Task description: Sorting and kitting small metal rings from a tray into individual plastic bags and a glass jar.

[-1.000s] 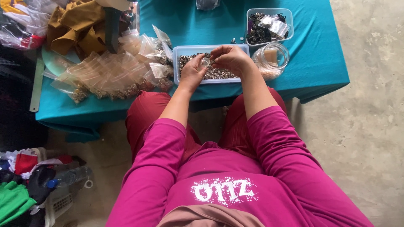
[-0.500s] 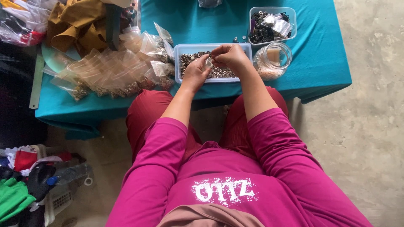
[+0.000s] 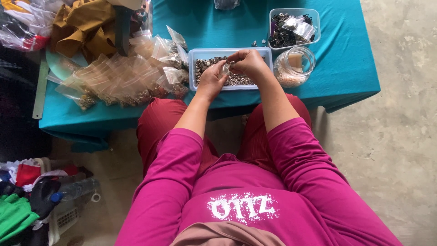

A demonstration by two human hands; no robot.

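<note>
Head view
Left hand: the left hand [image 3: 212,81] hovered over the tray's left half, fingers curled, pinching one edge of a small clear bag [image 3: 225,69].
Right hand: the right hand [image 3: 249,63] met it from the right, fingertips pressed on the same bag; whether it also pinched a metal piece could not be told.
Bag: held between both hands, just above the tray, partly hidden by the fingers.
Tray: a pale rectangular tray [image 3: 193,56] sat near the table's front edge, filled with small metal rings [image 3: 203,64].
Table: the table [image 3: 346,77] wore a teal cloth.
Bags: a heap of filled clear bags [image 3: 119,78] lay left of the tray, touching its corner.
Jar: a round clear jar [image 3: 295,66] stood just right of the tray.
Box: a clear box [image 3: 294,26] of dark parts sat behind the jar.
Cloth: mustard cloth [image 3: 81,28] lay at the far left.
Floor: bare concrete floor [image 3: 400,150], with clutter at lower left.
</note>
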